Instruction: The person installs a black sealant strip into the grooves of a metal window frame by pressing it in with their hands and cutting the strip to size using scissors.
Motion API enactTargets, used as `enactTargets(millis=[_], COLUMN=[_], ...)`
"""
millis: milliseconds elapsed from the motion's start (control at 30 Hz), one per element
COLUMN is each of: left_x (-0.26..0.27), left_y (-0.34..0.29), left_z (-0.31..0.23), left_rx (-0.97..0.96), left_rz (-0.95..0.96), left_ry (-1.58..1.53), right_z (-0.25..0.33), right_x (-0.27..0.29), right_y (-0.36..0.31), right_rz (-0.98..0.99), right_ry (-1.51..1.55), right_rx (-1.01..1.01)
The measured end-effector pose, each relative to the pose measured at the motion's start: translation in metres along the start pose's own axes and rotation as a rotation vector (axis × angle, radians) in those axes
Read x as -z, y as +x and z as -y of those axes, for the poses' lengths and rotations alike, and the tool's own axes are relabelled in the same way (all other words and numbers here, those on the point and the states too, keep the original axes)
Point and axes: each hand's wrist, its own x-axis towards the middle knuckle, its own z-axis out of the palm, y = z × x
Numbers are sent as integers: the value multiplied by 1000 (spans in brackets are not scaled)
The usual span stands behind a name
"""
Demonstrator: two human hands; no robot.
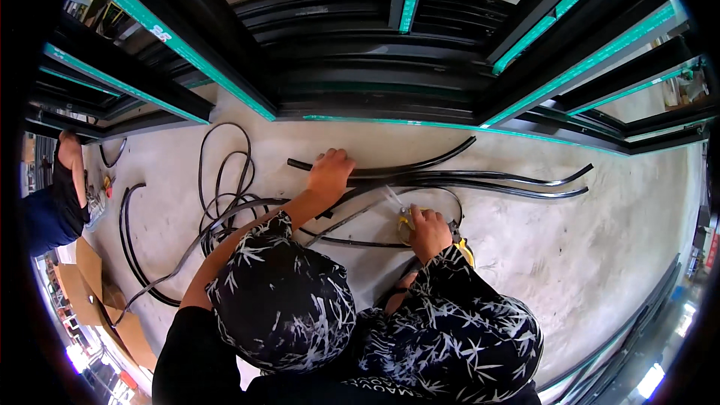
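Observation:
My left hand (330,174) is closed over a black rubber strip (431,163), and the strip's cut end pokes out to the left of my wrist. Several more long black strips (517,187) run off to the right beneath it on the floor. Lower and to the right, my right hand (430,232) is closed on a tool with yellow parts (405,226) and a pale, shiny tip (393,196). My fingers cover much of the tool, so its exact kind is unclear. Another yellow and black item (464,250) shows just beside this hand.
Loops of thin black strip (225,169) lie on the concrete floor (540,270) at left. Black frames with green tape (180,41) stand across the far side. Open cardboard (90,274) lies at left, near another person's arm (71,165). Dark bars (630,330) lie at lower right.

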Motion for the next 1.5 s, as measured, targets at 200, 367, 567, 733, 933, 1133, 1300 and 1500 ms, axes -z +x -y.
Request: enactTargets(millis=[200, 367, 567, 733, 933, 1133, 1300, 1500], left_x=[31, 30, 81, 30, -25, 9, 60, 117], left_y=[-16, -61, -53, 33, 81, 57, 34, 11], left_z=[8, 73, 66, 3, -10, -16, -21, -17], left_rx=[115, 38, 134, 44, 205, 29, 165, 153], left_rz=[97, 125, 190, -5, -116, -260, 94, 127], left_ry=[-160, 149, 43, -185, -94, -680, -1239, -1370], right_z=[2, -18, -52, -26, -12, -7, -5, 24], right_x=[-3, -8, -35, -9, 13, 22, 35, 96], right_y=[2, -1, 9, 17, 3, -3, 20, 34], right_rz=[29, 24, 53, 62, -75, -84, -146, -75], right_ry=[-44, 30, 893, 1191, 1410, 1374, 1284, 1189], right_rx=[-7, -136, -241, -474, -507, -497, -387, -108])
